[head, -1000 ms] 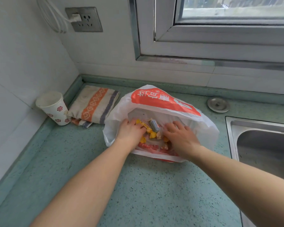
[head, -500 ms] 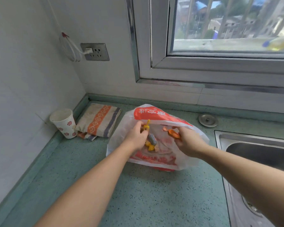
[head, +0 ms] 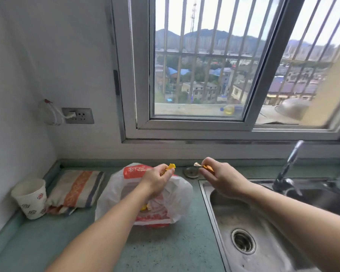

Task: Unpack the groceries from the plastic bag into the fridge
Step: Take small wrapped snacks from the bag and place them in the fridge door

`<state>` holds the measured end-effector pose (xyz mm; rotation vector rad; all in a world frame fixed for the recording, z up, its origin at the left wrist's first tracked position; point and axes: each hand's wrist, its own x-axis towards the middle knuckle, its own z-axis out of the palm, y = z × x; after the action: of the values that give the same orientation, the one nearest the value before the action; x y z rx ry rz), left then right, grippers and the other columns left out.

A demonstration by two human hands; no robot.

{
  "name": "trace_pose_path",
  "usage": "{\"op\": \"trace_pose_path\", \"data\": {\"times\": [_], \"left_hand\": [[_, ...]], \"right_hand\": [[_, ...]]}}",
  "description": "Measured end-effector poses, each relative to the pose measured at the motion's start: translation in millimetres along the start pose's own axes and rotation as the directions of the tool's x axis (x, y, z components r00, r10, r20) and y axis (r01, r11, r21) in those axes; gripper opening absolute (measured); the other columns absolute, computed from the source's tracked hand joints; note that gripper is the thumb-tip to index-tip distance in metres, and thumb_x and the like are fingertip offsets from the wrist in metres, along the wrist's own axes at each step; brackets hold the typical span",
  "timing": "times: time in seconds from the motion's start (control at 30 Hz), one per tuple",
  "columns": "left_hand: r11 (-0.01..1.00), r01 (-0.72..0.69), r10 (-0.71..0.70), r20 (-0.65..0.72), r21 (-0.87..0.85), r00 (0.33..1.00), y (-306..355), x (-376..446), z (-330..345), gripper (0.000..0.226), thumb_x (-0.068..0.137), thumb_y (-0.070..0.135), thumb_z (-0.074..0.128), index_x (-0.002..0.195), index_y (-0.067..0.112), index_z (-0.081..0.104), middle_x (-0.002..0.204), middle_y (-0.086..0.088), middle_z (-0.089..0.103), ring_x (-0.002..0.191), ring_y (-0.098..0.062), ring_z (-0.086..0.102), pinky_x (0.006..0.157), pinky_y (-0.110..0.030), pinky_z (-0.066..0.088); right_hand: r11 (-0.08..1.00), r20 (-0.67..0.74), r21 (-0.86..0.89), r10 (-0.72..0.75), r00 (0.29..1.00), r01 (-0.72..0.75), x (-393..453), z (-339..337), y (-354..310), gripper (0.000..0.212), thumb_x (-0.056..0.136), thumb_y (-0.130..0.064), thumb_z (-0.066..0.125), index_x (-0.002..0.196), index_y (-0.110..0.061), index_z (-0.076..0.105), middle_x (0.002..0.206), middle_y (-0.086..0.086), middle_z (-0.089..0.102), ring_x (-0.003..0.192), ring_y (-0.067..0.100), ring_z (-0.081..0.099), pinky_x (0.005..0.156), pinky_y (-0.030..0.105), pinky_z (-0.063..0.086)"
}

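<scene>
The left hand (head: 157, 180) is raised above the plastic bag (head: 177, 195), fingers curled round a yellow-wrapped sweet (head: 170, 168) whose twisted end sticks out past the knuckles. The right hand (head: 222, 178) is held up level with it, a little apart to the right, over the left rim of the sink (head: 205, 195); thumb and fingers pinch an orange-wrapped sweet (head: 205, 167) with a silvery twisted end pointing left. Neither hand touches the bag.

The bag, white with orange-red print, lies on the green speckled countertop (head: 161, 250) directly under the left hand and forearm, its mouth slack and open toward the person. Inside, a scrap of yellow wrapper (head: 144, 207) shows just beside the forearm; the rest of the contents are hidden.

Left of the bag lies a folded striped cloth (head: 77, 190), and beyond it a paper cup (head: 30, 198) with red flower marks stands tilted against the wall. A round metal cap (head: 191, 172) is set in the counter between the two hands. The tap (head: 288, 166) rises at the far right of the sink. A wall socket (head: 78, 115) with a white plug sits left of the window (head: 196, 122).

Compared with half a second ago, both hands have lifted clear of the bag's mouth and moved apart, each carrying its sweet, and the view has tipped upward, so the barred window now fills the upper frame.
</scene>
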<state>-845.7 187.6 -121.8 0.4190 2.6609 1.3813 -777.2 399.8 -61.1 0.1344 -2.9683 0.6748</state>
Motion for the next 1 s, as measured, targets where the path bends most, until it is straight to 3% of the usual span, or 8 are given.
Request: {"op": "trace_pose_path", "data": {"times": [0.17, 0.23, 0.33, 0.53, 0.63, 0.77, 0.9, 1.0], "left_hand": [[0.995, -0.08, 0.087, 0.105, -0.064, 0.991, 45, -13, 42, 0.031, 0.1, 0.035, 0.04, 0.08, 0.018, 0.057, 0.065, 0.002, 0.056, 0.061, -0.018, 0.051, 0.067, -0.04, 0.047], [0.99, -0.131, 0.136, 0.159, -0.045, 0.978, 69, -19, 62, 0.029, 0.1, 0.032, 0.04, 0.082, 0.02, 0.058, 0.066, 0.003, 0.055, 0.062, -0.016, 0.05, 0.061, -0.031, 0.042], [0.975, -0.22, 0.219, 0.225, -0.02, 0.949, 115, -29, 91, 0.031, 0.1, 0.035, 0.042, 0.08, 0.02, 0.06, 0.066, 0.001, 0.057, 0.066, -0.018, 0.052, 0.064, -0.028, 0.042], [0.905, -0.412, 0.422, 0.323, -0.104, 0.847, 249, -84, 170, 0.037, 0.099, 0.037, 0.044, 0.076, 0.012, 0.06, 0.058, 0.005, 0.054, 0.061, -0.017, 0.05, 0.066, -0.031, 0.043], [0.85, -0.48, 0.526, 0.383, -0.215, 0.759, 327, -143, 222, 0.038, 0.1, 0.032, 0.043, 0.074, 0.012, 0.06, 0.055, 0.005, 0.054, 0.054, -0.013, 0.05, 0.061, -0.028, 0.041], [0.796, -0.363, 0.591, 0.492, -0.484, 0.64, 416, -242, 292, 0.037, 0.098, 0.029, 0.043, 0.07, 0.01, 0.058, 0.047, 0.001, 0.048, 0.034, -0.008, 0.037, 0.038, -0.019, 0.028], [0.756, -0.377, 0.653, 0.592, -0.534, 0.471, 484, -338, 360, 0.038, 0.101, 0.034, 0.041, 0.078, 0.011, 0.061, 0.057, -0.001, 0.048, 0.04, -0.01, 0.038, 0.037, -0.016, 0.024], [0.685, -0.395, 0.727, 0.617, -0.613, 0.303, 530, -412, 405, 0.04, 0.095, 0.045, 0.048, 0.077, 0.011, 0.061, 0.06, -0.004, 0.05, 0.046, -0.012, 0.04, 0.04, -0.019, 0.03]], "right_hand": [[0.99, -0.094, -0.023, 0.136, 0.986, -0.138, -64, -32, 18, 0.02, 0.096, -0.033, 0.035, 0.083, -0.021, 0.045, 0.072, 0.003, 0.055, 0.073, 0.031, 0.053, 0.068, 0.04, 0.042], [0.98, -0.12, -0.042, 0.187, 0.975, -0.193, -95, -48, 28, 0.023, 0.096, -0.031, 0.035, 0.075, -0.024, 0.041, 0.07, 0.0, 0.053, 0.072, 0.028, 0.051, 0.068, 0.039, 0.04], [0.959, -0.189, -0.065, 0.261, 0.947, -0.278, -146, -81, 49, 0.028, 0.095, -0.034, 0.035, 0.068, -0.029, 0.039, 0.069, -0.003, 0.053, 0.073, 0.026, 0.052, 0.066, 0.037, 0.038], [0.887, -0.391, -0.034, 0.413, 0.822, -0.461, -288, -169, 82, 0.032, 0.099, -0.033, 0.037, 0.068, -0.024, 0.039, 0.065, -0.006, 0.048, 0.069, 0.023, 0.05, 0.06, 0.036, 0.034], [0.817, -0.468, 0.044, 0.526, 0.71, -0.575, -385, -211, 96, 0.033, 0.101, -0.034, 0.034, 0.078, -0.017, 0.05, 0.07, -0.001, 0.053, 0.073, 0.021, 0.052, 0.066, 0.036, 0.038], [0.702, -0.559, 0.232, 0.663, 0.498, -0.674, -526, -255, 111, 0.033, 0.1, -0.031, 0.035, 0.08, -0.018, 0.059, 0.071, -0.004, 0.054, 0.076, 0.02, 0.053, 0.069, 0.032, 0.038], [0.6, -0.622, 0.359, 0.725, 0.296, -0.715, -665, -283, 114, 0.029, 0.098, -0.026, 0.039, 0.08, -0.015, 0.059, 0.065, -0.003, 0.049, 0.061, 0.015, 0.045, 0.056, 0.029, 0.033], [0.504, -0.621, 0.453, 0.77, 0.145, -0.735, -766, -297, 108, 0.03, 0.097, -0.028, 0.038, 0.078, -0.017, 0.058, 0.064, 0.0, 0.047, 0.058, 0.017, 0.04, 0.059, 0.03, 0.031]]}}
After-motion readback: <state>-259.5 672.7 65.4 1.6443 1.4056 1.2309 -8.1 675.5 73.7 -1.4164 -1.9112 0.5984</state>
